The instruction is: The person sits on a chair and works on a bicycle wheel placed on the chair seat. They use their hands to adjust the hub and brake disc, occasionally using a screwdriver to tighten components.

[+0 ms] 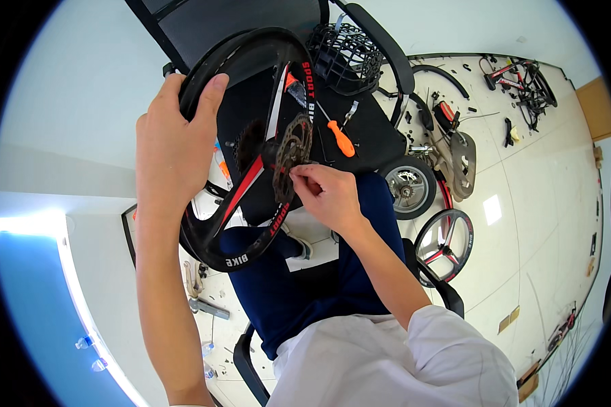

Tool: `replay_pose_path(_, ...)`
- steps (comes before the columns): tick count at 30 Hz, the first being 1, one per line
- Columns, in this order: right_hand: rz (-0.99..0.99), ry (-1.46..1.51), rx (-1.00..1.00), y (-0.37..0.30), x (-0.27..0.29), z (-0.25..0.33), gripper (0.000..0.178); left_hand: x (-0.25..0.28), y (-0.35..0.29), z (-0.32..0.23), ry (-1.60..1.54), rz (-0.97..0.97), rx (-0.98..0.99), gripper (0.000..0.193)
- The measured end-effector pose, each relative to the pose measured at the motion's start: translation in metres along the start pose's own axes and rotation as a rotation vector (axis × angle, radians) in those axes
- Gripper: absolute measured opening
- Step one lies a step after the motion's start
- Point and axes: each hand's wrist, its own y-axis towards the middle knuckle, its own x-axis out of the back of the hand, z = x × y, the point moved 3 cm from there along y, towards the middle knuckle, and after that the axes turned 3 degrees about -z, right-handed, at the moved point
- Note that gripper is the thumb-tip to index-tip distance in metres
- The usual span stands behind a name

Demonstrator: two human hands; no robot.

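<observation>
A black bicycle wheel [241,260] with red and white spokes is held upright and slightly tilted in front of me, over a black chair seat. My left hand [180,129] is closed around its rim at the upper left, thumb over the near side. A dark metal brake disc [292,142] sits at the wheel's hub, facing right. My right hand [327,193] is at the disc's lower right, its thumb and forefinger pinched close to the disc. Whatever lies between those fingertips is too small to make out. Behind the hub, a toothed sprocket [250,146] partly shows.
An orange-handled screwdriver [341,139] lies on the chair seat [377,132] near a black basket [346,57]. On the tiled floor to the right are a small wheel [421,188], a three-spoke wheel [460,237] and bike parts [523,85]. A hammer [209,308] lies lower left.
</observation>
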Motion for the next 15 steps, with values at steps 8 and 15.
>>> replay_pose_path(8,-0.046,0.174,-0.442,-0.01,0.023,-0.018,0.009,-0.001,0.001,0.001,-0.003,0.002,-0.002,0.048)
replay_pose_path(15,0.031,0.228,-0.508,-0.023,0.005,-0.029,0.014,-0.002,0.005,0.008,0.033,-0.034,-0.028,0.051)
